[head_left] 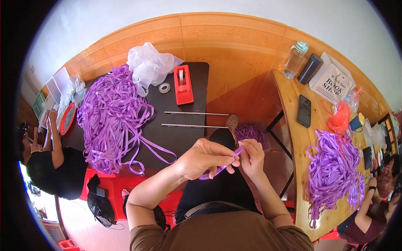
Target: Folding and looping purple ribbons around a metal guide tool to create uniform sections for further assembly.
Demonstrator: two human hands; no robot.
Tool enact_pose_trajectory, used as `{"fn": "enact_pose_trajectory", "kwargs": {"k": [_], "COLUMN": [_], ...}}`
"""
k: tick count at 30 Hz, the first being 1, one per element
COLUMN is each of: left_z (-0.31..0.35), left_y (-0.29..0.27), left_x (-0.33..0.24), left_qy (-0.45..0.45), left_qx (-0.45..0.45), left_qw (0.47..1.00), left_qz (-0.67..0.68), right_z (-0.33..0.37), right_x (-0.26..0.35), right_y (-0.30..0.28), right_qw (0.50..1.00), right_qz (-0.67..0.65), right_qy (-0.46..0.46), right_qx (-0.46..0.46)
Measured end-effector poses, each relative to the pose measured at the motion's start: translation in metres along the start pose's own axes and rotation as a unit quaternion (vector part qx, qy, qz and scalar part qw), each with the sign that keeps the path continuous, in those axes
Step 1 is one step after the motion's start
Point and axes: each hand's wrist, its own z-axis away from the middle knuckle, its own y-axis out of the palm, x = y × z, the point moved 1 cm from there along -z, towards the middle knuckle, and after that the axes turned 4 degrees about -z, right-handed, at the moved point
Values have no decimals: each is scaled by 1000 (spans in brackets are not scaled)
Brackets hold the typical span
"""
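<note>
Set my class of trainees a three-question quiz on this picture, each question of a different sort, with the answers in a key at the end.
1. True or false: both slim silver rods jut past the edge of the dark, flat tabletop.

2. Which thing lies right beside the red plastic tape dispenser?
A) black rectangular phone
B) small round white tape roll
C) clear bottle with a green lid

3. In a few words: what are the bare left hand and bare right hand holding?

Key: 1. True. 2. B. 3. A narrow, flat purple ribbon.
</note>
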Motion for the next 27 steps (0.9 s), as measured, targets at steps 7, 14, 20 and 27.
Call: {"fn": "enact_pose_trajectory", "kwargs": {"k": [7, 14, 20, 27], "left_z": [14, 18, 8, -16], "left_y": [8, 8, -6, -50], "left_x": [-31, -42, -45, -31], "left_qy": [83, 177, 190, 193], "left_qx": [-38, -71, -104, -118], "left_qw": [996, 979, 975, 974], "left_qz": [10, 75, 49, -24], "right_z": [36, 61, 84, 93], "right_x": [-32, -38, -40, -26], "right_y": [26, 37, 38, 30], "right_qw": [969, 951, 919, 819], "right_qz": [-185, -181, -190, -307], "right_qy": [160, 236, 311, 409], "right_qx": [17, 81, 149, 261]}}
